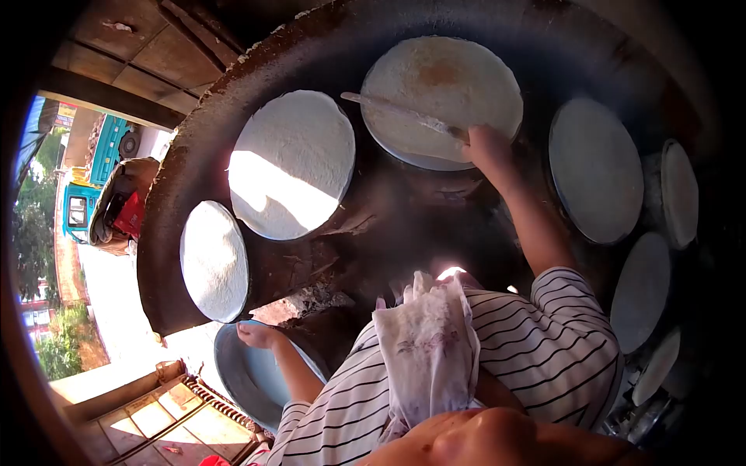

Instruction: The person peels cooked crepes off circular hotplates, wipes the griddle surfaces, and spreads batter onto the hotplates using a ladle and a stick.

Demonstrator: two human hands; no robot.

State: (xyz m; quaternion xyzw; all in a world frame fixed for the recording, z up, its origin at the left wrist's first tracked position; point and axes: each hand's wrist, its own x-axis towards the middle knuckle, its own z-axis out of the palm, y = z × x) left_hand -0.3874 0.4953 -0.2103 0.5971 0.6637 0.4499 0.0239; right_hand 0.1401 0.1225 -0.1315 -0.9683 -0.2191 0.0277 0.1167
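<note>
My right hand (489, 151) is closed on one end of a long, flat wooden spatula (400, 112). The spatula lies across a round pan (443, 159) with a pale, thin sheet of batter or dough (482, 93) that has a brown patch near its far side. At the lower left, my left hand (263, 335) has its fingers curled at the rim of a large metal basin (233, 369). The fingertips are small in view. Just above that hand stands a narrow-looking round pan (214, 264) covered in white.
Round white-covered pans stand around a dark curved surround (175, 202), including a sunlit one (295, 163) and one at right (597, 171). A crumpled cloth (427, 342) hangs at my chest. Tiled floor (167, 423) lies lower left; a blue vehicle (109, 151) stands outside.
</note>
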